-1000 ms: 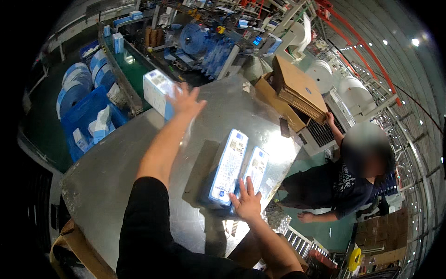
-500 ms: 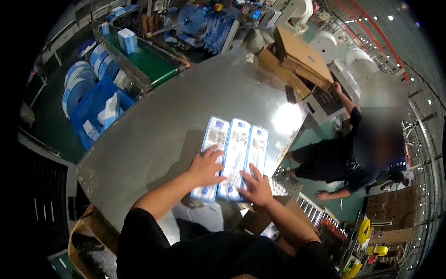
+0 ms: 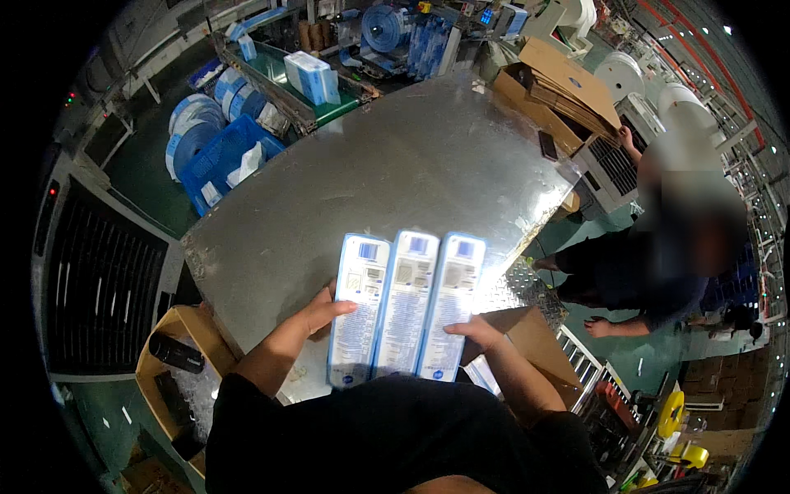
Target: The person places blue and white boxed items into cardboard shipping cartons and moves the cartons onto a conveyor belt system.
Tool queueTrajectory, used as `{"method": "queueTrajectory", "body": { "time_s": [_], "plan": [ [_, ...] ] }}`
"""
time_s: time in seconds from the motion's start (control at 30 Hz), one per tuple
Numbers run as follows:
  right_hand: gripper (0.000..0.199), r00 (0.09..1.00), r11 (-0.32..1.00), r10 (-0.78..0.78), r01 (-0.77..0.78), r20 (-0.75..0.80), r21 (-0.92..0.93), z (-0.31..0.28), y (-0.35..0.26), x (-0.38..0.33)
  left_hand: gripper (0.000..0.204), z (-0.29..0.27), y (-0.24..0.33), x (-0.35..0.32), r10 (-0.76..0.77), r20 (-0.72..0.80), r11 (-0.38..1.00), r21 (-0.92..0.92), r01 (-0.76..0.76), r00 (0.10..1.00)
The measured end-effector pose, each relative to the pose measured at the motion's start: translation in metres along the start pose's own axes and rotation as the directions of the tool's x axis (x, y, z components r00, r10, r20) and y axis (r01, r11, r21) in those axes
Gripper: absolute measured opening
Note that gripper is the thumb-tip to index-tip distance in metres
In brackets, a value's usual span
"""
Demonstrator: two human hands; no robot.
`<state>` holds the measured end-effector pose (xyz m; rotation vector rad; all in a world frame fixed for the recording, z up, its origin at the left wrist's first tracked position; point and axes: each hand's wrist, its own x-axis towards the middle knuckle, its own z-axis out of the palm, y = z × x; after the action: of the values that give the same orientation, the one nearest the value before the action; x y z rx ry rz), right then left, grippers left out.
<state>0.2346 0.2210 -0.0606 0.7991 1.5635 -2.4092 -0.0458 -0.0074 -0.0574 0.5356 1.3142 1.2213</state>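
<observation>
Since half a second ago, both hands have drawn the three long blue-and-white flat packs (image 3: 406, 306) nearer the body, to the near edge of the shiny grey metal worktop (image 3: 395, 165). Left hand (image 3: 317, 317) rests on the left pack, fingers (image 3: 341, 306) loosely spread, gripping nothing. Right hand (image 3: 477, 332) presses the right pack's side, fingers flat. Beyond the worktop's far right corner lie brown cardboard boxes (image 3: 559, 82); to its right stands another person (image 3: 650, 272).
</observation>
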Motion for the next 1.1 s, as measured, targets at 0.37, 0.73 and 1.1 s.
{"method": "queueTrajectory", "body": {
  "time_s": [0.37, 0.73, 1.1],
  "plan": [
    [0.073, 0.843, 0.755, -0.459, 0.202, -0.282, -0.624, -0.034, -0.093, -0.318, 0.059, 0.218, -0.031, 0.008, 0.301, 0.573, 0.953, -0.209, -0.220, 0.762],
    [0.085, 0.826, 0.198, -0.271, -0.455, -0.494, -0.868, -0.127, 0.150, -0.288, 0.046, 0.208, -0.099, -0.081, -0.056, -0.240, 0.985, 0.143, 0.092, 0.969],
    [0.074, 0.795, -0.007, -0.153, -0.595, -0.587, -0.804, -0.067, 0.198, -0.251, 0.025, -0.031, -0.193, -0.244, 0.551, -0.834, 0.831, 0.548, 0.093, -0.008]
  ]
}}
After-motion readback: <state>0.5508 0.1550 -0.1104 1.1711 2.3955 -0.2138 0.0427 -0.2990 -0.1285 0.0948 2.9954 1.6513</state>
